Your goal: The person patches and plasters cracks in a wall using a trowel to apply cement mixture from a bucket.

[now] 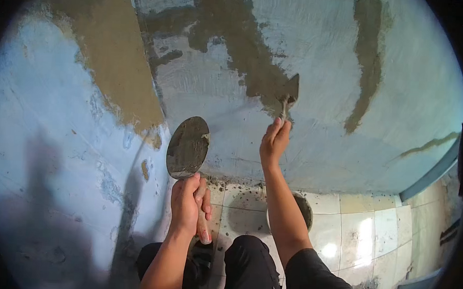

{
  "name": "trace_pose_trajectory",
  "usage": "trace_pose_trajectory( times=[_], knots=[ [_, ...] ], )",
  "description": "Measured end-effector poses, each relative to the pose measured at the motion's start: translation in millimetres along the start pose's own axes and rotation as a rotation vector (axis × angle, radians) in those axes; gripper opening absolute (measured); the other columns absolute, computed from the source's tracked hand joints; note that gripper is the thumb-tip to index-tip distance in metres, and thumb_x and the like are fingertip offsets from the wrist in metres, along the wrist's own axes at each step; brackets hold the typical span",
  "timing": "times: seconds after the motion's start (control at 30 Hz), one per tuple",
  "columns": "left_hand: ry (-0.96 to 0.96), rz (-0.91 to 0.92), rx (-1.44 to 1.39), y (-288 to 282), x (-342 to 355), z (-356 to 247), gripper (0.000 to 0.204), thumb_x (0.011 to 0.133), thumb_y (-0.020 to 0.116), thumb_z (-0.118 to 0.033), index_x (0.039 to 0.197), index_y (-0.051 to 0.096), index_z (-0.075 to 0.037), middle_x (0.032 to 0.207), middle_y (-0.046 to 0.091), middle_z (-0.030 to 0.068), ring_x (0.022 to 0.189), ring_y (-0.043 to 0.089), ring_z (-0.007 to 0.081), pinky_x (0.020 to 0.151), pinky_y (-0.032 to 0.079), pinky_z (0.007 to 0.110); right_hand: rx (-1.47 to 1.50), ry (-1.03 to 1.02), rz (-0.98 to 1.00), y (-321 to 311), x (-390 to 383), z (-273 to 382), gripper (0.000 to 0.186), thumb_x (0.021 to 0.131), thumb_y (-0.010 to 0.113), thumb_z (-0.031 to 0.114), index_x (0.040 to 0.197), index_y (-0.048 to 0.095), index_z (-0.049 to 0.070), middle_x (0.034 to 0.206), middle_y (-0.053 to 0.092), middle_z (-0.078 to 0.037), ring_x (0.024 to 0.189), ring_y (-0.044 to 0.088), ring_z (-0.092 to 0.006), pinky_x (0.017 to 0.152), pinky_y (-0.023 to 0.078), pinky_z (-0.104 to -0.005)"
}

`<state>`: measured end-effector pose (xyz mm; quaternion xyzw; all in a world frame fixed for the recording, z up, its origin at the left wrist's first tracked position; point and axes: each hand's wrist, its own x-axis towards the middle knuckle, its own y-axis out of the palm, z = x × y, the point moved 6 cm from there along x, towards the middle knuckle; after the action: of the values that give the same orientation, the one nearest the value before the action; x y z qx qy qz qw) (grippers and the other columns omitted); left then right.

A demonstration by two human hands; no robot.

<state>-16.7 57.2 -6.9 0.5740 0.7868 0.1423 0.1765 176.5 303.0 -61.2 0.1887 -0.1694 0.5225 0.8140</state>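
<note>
head view: right hand (275, 142), grip wrapped round a small pointed grey trowel (293, 89), at the grey-brown mortar strip (237, 40); left hand (186, 202) holds a mortar-smeared oval plate (188, 148), long axis near upright, lower left of the trowel.

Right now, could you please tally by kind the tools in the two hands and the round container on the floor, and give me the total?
Oval paddle (in the left hand): 1
Pointed trowel (in the right hand): 1
Round container (partly hidden by the right forearm): 1
Total: 3
</note>
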Motion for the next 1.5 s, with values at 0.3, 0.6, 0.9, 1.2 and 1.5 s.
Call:
trace_pose_trajectory(
  times=[0.3,0.6,0.9,1.2,1.5],
  knots=[
    [-0.004,-0.003,0.066,-2,-6,-3,0.047,0.098,0.046,-0.038,0.06,0.032,-0.016,0.049,0.032,0.0022,0.037,0.037,0.0158,0.034,0.036,0.032,-0.414,-0.24,0.403,57,-16,46,0.032,0.104,0.056,0.036,0.096,0.046,0.006,0.069,0.061,-0.021,0.067,0.06,-0.0471,0.057,0.044,-0.0514],
    [-0.006,0.008,0.063,3,-7,0,0.047,0.098,0.046,-0.04,0.06,0.033,-0.016,0.05,0.034,0.0025,0.038,0.037,0.0157,0.034,0.037,0.032,-0.306,-0.204,0.221,45,4,59,0.032,0.103,0.057,0.035,0.097,0.047,0.006,0.072,0.062,-0.023,0.067,0.06,-0.0473,0.056,0.044,-0.0502],
    [-0.02,0.011,0.089,5,-13,0,0.048,0.099,0.046,-0.04,0.06,0.032,-0.016,0.049,0.033,0.0012,0.038,0.037,0.0154,0.034,0.037,0.032,-0.378,-0.276,0.251,40,4,58,0.032,0.102,0.059,0.035,0.097,0.046,0.005,0.069,0.06,-0.022,0.068,0.059,-0.0484,0.055,0.043,-0.0524],
    [-0.026,-0.023,0.095,1,-15,-1,0.049,0.098,0.046,-0.041,0.059,0.031,-0.017,0.048,0.033,0.0015,0.037,0.036,0.0146,0.033,0.035,0.03,-0.477,-0.251,0.471,40,-34,33,0.032,0.103,0.055,0.039,0.099,0.05,0.007,0.07,0.063,-0.02,0.066,0.061,-0.0464,0.058,0.044,-0.0533],
    [-0.022,0.017,0.102,6,-16,1,0.048,0.099,0.046,-0.039,0.059,0.031,-0.017,0.048,0.033,0.0027,0.037,0.037,0.0158,0.034,0.036,0.031,-0.382,-0.177,0.317,30,-18,-3,0.034,0.102,0.056,0.041,0.099,0.053,0.007,0.075,0.064,-0.024,0.072,0.062,-0.0486,0.061,0.046,-0.0548]
  ],
)
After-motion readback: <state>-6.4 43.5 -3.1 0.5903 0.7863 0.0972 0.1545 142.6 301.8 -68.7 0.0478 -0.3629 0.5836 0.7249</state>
